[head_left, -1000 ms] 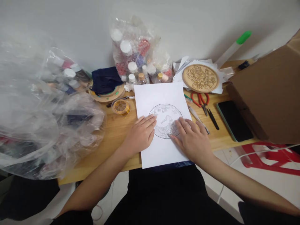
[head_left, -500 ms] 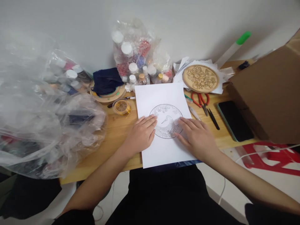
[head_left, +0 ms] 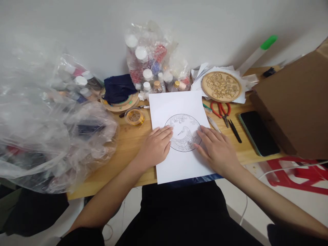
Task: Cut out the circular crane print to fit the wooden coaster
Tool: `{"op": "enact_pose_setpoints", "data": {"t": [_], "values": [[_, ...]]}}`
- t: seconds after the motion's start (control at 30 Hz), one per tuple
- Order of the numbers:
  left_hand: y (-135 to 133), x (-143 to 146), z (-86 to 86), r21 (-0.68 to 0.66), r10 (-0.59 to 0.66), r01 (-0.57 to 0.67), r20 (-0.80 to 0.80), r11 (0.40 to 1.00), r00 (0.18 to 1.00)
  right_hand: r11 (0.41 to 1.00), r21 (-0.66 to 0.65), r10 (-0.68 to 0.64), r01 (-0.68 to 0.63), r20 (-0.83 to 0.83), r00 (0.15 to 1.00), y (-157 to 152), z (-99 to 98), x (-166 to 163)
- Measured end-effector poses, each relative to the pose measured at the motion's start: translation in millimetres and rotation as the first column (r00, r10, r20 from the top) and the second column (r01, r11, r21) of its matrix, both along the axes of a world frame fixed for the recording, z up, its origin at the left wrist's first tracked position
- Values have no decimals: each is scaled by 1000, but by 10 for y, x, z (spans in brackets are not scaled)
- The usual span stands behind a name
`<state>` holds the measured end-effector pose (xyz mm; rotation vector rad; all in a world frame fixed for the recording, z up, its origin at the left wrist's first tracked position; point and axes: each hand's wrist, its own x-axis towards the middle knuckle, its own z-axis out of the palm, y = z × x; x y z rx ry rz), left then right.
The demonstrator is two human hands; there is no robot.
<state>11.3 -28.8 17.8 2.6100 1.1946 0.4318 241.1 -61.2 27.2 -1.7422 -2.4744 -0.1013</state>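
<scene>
The sheet (head_left: pixel 180 160) lies at the middle of the desk's (head_left: pixel 126 145) front edge, overhanging it. Behind it, at the back edge, stands a bag of bottles (head_left: pixel 153 61). Just left of the sheet lies a wire spool (head_left: pixel 134 117). Right of it lie pliers (head_left: pixel 222 110), then a phone (head_left: pixel 258 133) toward the right edge.

I see both hands lying flat, palms down, on a white sheet (head_left: pixel 179 167) printed with a round crane drawing (head_left: pixel 183 133). My left hand (head_left: pixel 155 148) covers the sheet's left edge, its fingertips touching the drawing. My right hand (head_left: pixel 219 150) presses the sheet's right edge. Left of the sheet sits a spool of gold wire (head_left: pixel 134 116); right of it lie red pliers (head_left: pixel 222 110) and a dark phone (head_left: pixel 258 133).
</scene>
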Motion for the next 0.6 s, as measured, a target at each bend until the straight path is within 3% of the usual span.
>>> {"op": "enact_pose_setpoints", "data": {"t": [0.6], "values": [[4,-8,-24,0,0,0,-3,1000,1000,1000,-12,11,-10,120,993,58,-2,-106]]}}
